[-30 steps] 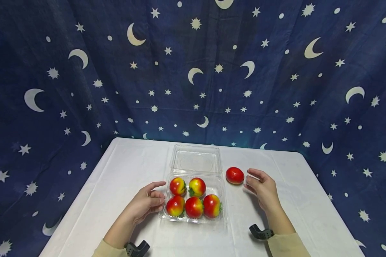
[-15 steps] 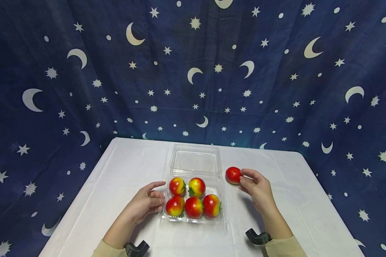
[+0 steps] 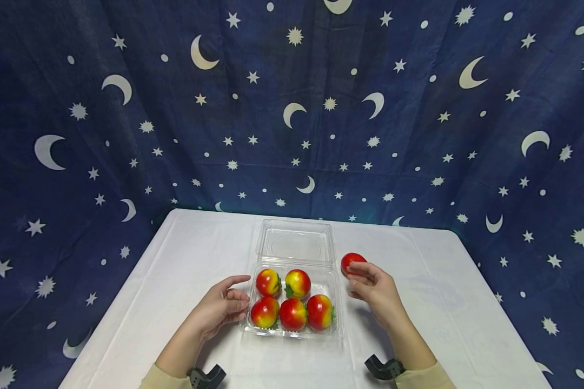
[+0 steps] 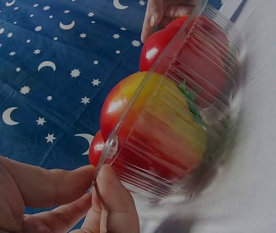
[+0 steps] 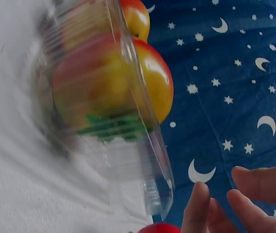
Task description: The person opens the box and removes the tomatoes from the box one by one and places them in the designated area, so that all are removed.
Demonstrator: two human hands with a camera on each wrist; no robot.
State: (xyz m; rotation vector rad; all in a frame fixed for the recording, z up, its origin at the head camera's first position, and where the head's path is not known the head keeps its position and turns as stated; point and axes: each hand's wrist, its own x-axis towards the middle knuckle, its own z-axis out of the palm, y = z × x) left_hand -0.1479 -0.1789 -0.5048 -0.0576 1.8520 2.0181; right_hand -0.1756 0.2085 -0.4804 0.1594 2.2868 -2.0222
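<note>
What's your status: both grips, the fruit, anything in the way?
Left grip pinching edge of clear container. Right grip at loose red fruit, contact unclear. Five more fruits inside; lid open, nothing visibly blocking.

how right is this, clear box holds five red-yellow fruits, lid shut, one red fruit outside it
The lid is not shut: the head view shows it folded back, open. The clear box does hold five red-yellow fruits, with one red fruit outside.
</note>
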